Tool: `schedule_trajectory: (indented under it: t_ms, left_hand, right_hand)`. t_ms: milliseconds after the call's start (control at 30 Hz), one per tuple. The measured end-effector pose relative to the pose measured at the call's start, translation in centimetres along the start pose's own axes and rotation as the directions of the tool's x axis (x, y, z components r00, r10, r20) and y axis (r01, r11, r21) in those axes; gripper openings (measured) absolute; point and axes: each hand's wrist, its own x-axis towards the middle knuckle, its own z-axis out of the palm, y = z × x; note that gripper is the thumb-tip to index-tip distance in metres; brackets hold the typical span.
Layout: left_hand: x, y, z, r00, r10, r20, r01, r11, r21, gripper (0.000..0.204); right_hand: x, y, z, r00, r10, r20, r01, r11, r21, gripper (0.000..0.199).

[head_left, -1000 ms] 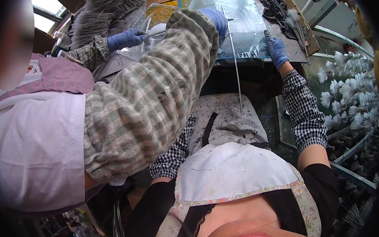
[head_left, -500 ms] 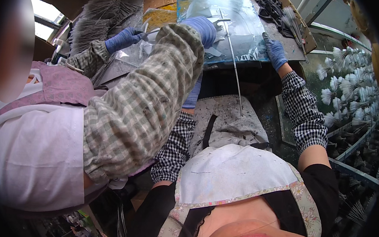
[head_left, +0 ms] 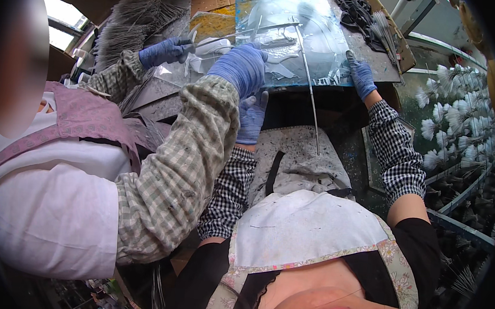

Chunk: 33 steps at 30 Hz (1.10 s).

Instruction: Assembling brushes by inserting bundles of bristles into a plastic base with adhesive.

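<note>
A clear sheet with blue-smeared edges (head_left: pixel 333 43) lies at the table's front, whitish patches on it. My right hand (head_left: pixel 361 75), in a blue glove, is closed on its right edge, thumb uppermost. My left hand (head_left: pixel 252 121), also blue-gloved, is below the sheet's near left corner, thumb and fingers apart; a co-worker's forearm partly covers it. A thin metal rod (head_left: pixel 308 73) runs from over the sheet down toward my lap. The co-worker's gloved right hand (head_left: pixel 238 69) is just above my left; their left hand (head_left: pixel 166 52) holds one end of a long thin strip (head_left: pixel 255 31).
The co-worker's checked sleeve (head_left: pixel 171 189) crosses close on my left. Bundles of grey wires (head_left: pixel 133 28) lie at the far left. Dark cloth (head_left: pixel 352 11) and a wire bunch (head_left: pixel 382 29) are at the far right. White-tipped bundles (head_left: pixel 454 105) stand on a rack at the right.
The co-worker's right hand has drawn back left and down off the sheet, exposing more of my left hand. The sheet and my right hand sit slightly farther right.
</note>
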Motion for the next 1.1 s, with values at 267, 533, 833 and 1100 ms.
schedule_trajectory:
  t_ms: [267, 533, 833, 1100]
  left_hand:
    - [-0.3, -1.0, -1.5, 0.997, -0.063, -0.046, 0.063, 0.998, -0.007, 0.057]
    - [-0.7, -2.2, -2.2, 0.987, 0.011, -0.159, 0.025, 0.974, 0.224, 0.058]
    - [-1.4, 0.1, 2.5, 0.993, 0.040, -0.115, -0.019, 0.984, 0.178, 0.057]
    - [-1.3, 0.9, 3.3, 0.996, 0.038, -0.083, -0.019, 0.976, 0.215, 0.057]
  right_hand:
    - [1.3, 3.3, -0.2, 0.998, 0.052, -0.027, -0.055, 0.995, -0.086, 0.081]
    - [0.7, 3.6, -0.2, 0.996, 0.088, 0.030, -0.089, 0.995, 0.038, 0.074]
    - [1.2, 2.6, 1.0, 0.999, 0.013, 0.049, -0.013, 1.000, 0.004, 0.074]
    - [2.2, 3.4, 1.9, 0.998, -0.015, 0.066, 0.009, 0.996, 0.090, 0.059]
